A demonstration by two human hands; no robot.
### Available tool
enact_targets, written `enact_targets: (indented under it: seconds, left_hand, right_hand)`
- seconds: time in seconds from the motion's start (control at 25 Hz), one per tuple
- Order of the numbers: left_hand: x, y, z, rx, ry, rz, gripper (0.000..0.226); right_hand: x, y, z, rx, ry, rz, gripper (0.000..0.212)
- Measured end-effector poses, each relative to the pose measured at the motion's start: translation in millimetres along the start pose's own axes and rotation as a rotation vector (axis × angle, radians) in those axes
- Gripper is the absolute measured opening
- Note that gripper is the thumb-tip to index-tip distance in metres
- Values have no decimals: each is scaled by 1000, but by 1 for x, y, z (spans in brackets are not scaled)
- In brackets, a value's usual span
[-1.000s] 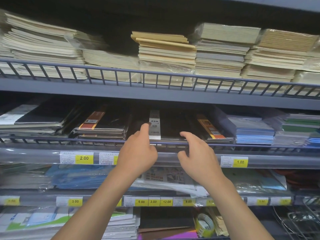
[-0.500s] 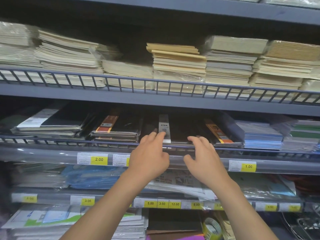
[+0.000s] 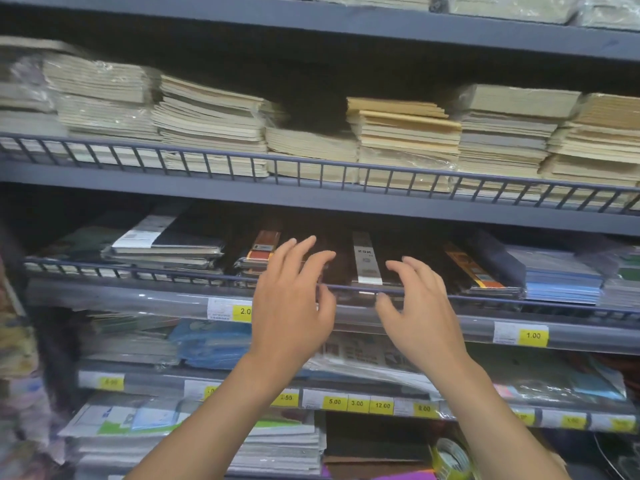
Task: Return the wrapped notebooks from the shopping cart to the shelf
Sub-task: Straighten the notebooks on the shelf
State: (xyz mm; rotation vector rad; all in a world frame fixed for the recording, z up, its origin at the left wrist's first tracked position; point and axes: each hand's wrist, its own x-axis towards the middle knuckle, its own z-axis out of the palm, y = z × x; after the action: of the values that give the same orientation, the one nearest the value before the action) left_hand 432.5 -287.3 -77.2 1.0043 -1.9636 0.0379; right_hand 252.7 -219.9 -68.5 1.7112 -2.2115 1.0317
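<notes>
Both my hands are up at the middle shelf (image 3: 346, 199), in the centre of the frame. Left hand (image 3: 291, 299) has its fingers spread and empty, tips reaching over the wire rail (image 3: 138, 271) toward the dark notebooks (image 3: 391, 261). Right hand (image 3: 419, 306) is spread too, fingers curled a little, holding nothing, thumb down by the rail.

The wrapped notebooks lie flat just beyond my fingertips, between the two hands, with the white band (image 3: 366, 258) showing in the gap. Their long axis runs away from me into the shelf, short edge toward the rail. I cannot tell whether either hand touches the wrap.

Both hands are about equally near, one at each front corner, the left reaching a little deeper. I judge this stack is seated, so the next reach should go down toward the cart, which is out of frame.
</notes>
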Motion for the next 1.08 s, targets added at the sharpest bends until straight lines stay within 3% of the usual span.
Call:
enact_targets:
  seconds: [0.2,0.44,0.84,1.08]
  left_hand:
    - [-8,-48,-25,-51,32,-133,52]
    - [-9,-73,-45,-178,-83,-271,57]
    - [-1,-88,-47,-91,-155,-276,54]
    - [7,-87,-43,-71,-272,-393,61]
  right_hand:
    - [4,-50,21,102,-15,-62,47]
    - [-1,-85,33,177,-114,-19,50]
    - [9,-84,49,318,-68,35,45]
    - [22,-75,65,416,-83,90,53]
